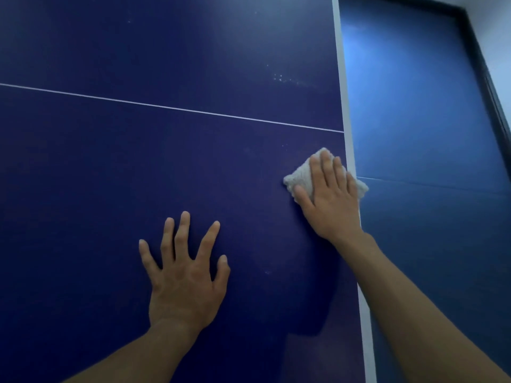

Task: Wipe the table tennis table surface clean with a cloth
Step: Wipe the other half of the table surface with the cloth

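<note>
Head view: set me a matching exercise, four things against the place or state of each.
1 left hand
2 right hand
3 cloth
4 specks

A beyond the thin line
B pressing on the cloth
C flat on the bare table, fingers spread
D at the white edge, under a hand

Pairs: 1-C, 2-B, 3-D, 4-A

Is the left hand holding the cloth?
No, the cloth lies under the right hand, while the left hand rests flat on the table.

cloth (300,175) looks nubbly, coarse-woven, off-white; table (138,161) top is smooth, matt dark blue with faint dusty specks.
</note>
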